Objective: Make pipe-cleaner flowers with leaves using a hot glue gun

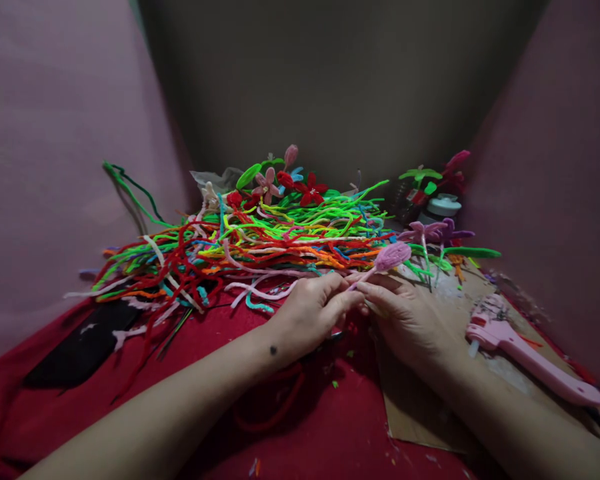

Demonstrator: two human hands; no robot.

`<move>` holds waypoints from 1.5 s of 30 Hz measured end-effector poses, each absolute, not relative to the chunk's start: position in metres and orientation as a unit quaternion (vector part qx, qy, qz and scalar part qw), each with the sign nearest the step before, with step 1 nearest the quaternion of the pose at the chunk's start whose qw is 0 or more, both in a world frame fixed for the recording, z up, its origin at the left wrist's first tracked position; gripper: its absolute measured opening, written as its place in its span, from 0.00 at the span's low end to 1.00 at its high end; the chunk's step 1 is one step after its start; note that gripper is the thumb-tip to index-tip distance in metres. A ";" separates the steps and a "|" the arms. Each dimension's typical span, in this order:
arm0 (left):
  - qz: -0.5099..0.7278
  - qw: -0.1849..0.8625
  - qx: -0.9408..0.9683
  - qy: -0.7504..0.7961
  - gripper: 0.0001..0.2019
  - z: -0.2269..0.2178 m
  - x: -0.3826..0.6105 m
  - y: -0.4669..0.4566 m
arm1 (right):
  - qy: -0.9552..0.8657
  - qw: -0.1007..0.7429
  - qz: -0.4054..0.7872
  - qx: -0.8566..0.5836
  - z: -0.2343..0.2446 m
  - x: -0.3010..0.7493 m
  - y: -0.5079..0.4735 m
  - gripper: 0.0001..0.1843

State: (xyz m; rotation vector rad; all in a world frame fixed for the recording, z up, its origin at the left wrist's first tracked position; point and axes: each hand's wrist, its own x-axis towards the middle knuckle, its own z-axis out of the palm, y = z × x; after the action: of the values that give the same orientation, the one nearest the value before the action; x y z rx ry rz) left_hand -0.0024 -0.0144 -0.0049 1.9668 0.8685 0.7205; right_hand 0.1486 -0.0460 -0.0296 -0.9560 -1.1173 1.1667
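A pink pipe-cleaner flower bud (393,256) points up and to the right, its fuzzy stem running down between my fingertips. My left hand (316,308) pinches the stem from the left, thumb and forefinger together. From the right, my right hand (405,313) grips the same stem close to the bud, and the two hands nearly touch. The lower end of the stem is hidden by my fingers. Just beyond the hands lies a wide heap of loose pipe cleaners (300,230) in green, red, orange, white and pink.
A pink hot glue gun (530,357) lies at the right on a cardboard sheet (420,417). Purple pipe-cleaner flowers (430,232) and a jar with a pale lid (443,205) stand behind it. A black flat object (83,343) rests at the left on the red cloth (200,407).
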 end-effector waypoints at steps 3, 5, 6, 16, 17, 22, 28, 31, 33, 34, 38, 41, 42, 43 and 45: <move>0.320 0.214 0.864 0.326 0.09 -0.014 -0.005 -0.016 | -0.492 0.591 0.473 -0.431 -0.029 0.150 -0.047 0.07; 0.317 0.152 0.885 0.304 0.10 -0.019 -0.006 -0.016 | -0.510 0.581 0.460 -0.437 -0.028 0.150 -0.048 0.07; 0.315 0.147 0.888 0.301 0.11 -0.020 -0.006 -0.015 | -0.513 0.581 0.459 -0.435 -0.028 0.149 -0.049 0.07; 0.353 0.429 0.764 0.328 0.11 -0.006 -0.002 -0.014 | -0.503 0.595 0.478 -0.407 -0.028 0.147 -0.050 0.05; 0.349 0.456 0.748 0.333 0.11 -0.004 -0.002 -0.015 | -0.508 0.589 0.470 -0.418 -0.028 0.148 -0.051 0.06; 0.309 0.582 0.669 0.345 0.12 0.004 0.000 -0.018 | -0.517 0.569 0.455 -0.450 -0.023 0.151 -0.053 0.09; 0.257 0.740 0.556 0.279 0.10 0.000 -0.004 -0.012 | -0.518 0.571 0.469 -0.431 -0.024 0.154 -0.049 0.09; 0.216 0.818 0.492 0.204 0.08 -0.005 -0.007 -0.007 | -0.506 0.590 0.488 -0.397 -0.030 0.154 -0.046 0.10; 0.192 0.851 0.460 0.163 0.07 -0.007 -0.008 -0.005 | -0.500 0.590 0.490 -0.403 -0.032 0.154 -0.044 0.12; 0.186 0.861 0.448 0.150 0.07 -0.007 -0.009 -0.005 | -0.496 0.589 0.493 -0.406 -0.033 0.154 -0.044 0.12; 0.176 0.875 0.429 0.139 0.07 -0.006 -0.010 -0.005 | -0.491 0.578 0.536 -0.370 -0.032 0.153 -0.045 0.12; 0.161 0.876 0.433 0.140 0.07 -0.005 -0.011 -0.005 | -0.497 0.578 0.553 -0.337 -0.030 0.153 -0.045 0.09; 0.159 0.874 0.437 0.142 0.07 -0.005 -0.011 -0.005 | -0.494 0.581 0.551 -0.338 -0.030 0.153 -0.045 0.08; 0.159 0.869 0.445 0.146 0.07 -0.005 -0.010 -0.005 | -0.491 0.584 0.549 -0.342 -0.030 0.152 -0.045 0.07; 0.168 0.846 0.478 0.169 0.08 -0.003 -0.009 -0.006 | -0.480 0.584 0.557 -0.344 -0.030 0.151 -0.045 0.07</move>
State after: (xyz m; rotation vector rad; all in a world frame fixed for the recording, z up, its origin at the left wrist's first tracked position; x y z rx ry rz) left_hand -0.0094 -0.0060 -0.0030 1.0082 0.3560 0.3541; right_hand 0.1512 -0.0447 -0.0298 -0.8016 -1.1202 1.3000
